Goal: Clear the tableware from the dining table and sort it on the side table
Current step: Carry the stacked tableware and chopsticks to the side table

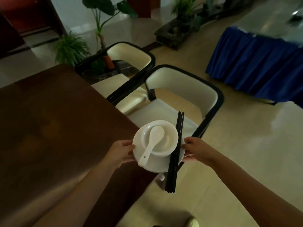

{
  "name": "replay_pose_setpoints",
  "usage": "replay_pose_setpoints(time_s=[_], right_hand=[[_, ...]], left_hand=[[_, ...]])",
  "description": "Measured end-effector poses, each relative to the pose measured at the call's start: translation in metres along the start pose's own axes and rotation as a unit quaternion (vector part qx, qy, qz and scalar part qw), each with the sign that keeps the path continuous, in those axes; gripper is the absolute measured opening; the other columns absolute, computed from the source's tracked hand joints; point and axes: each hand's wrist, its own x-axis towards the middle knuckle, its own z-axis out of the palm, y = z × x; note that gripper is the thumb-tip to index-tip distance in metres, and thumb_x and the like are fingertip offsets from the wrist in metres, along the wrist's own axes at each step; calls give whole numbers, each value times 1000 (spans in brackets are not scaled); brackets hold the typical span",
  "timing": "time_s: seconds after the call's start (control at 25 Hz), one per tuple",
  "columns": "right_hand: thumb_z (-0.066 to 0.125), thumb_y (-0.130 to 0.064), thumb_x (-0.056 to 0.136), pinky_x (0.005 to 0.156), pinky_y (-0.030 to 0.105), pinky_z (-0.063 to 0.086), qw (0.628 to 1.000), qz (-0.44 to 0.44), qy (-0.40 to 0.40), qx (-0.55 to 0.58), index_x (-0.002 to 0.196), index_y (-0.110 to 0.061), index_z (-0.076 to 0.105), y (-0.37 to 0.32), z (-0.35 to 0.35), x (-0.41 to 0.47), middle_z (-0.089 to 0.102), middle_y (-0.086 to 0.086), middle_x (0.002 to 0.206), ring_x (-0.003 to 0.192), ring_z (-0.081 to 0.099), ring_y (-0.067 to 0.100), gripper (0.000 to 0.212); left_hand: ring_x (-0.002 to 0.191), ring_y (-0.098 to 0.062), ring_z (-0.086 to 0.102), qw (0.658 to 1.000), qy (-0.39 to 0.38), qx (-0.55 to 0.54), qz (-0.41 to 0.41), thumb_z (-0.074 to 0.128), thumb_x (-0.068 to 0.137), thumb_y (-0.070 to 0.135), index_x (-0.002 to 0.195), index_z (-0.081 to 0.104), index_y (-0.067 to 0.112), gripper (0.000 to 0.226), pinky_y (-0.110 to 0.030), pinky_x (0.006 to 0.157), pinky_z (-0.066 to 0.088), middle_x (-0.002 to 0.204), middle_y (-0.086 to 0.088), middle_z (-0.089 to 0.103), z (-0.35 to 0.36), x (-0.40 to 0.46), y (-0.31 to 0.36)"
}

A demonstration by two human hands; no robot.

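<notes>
dim room, cream chairs, plants

Both hands carry a white plate at its rim: the left hand grips the nine o'clock edge, the right hand the three o'clock edge. A white bowl sits on the plate, with a white spoon lying in it, handle pointing to seven o'clock. Black chopsticks lie across the plate's right side, running from twelve to six o'clock. The brown worktop lies at nine o'clock. Two cream chairs stand at twelve o'clock, and a table with a blue skirt at two o'clock.
</notes>
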Motion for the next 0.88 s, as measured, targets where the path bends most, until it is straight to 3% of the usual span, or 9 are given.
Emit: replay_pose_setpoints(time_s=[0.2,0.4,0.52,0.72,0.88], right_hand=[[54,-5,86,60,28,58,1000,-17,25,6,99,-6,60,-2,-138,-23,71,17,92,80,72,24,14],[52,-3,87,58,28,58,995,-10,87,40,97,-6,59,4,-268,-35,70,17,92,79,72,23,13],[51,-3,87,58,27,58,990,-3,125,67,101,-2,58,9,-338,-31,69,19,94,78,72,23,16],[51,-3,87,58,28,58,975,0,193,108,100,-2,58,11,-449,-19,69,18,90,76,72,22,15],[52,-5,87,57,28,58,957,4,250,147,100,-2,58,-2,-543,-15,69,15,86,71,72,19,14]], left_hand=[[79,-21,66,999,-39,-3,24,57,86,2,110,61,5,25,-27,48,57,93,-9,66,134,8,32],[66,-14,67,994,-87,37,56,56,86,1,82,66,16,19,-23,47,54,81,-6,68,265,31,80],[76,-20,67,988,-125,56,67,57,86,1,84,66,17,18,-25,49,55,88,-10,69,336,51,112],[72,-21,70,975,-197,82,58,59,85,0,96,63,10,16,-32,53,56,84,-11,72,456,107,167],[75,-24,67,959,-245,125,65,58,85,0,85,65,15,17,-31,52,55,86,-11,70,560,144,225]])
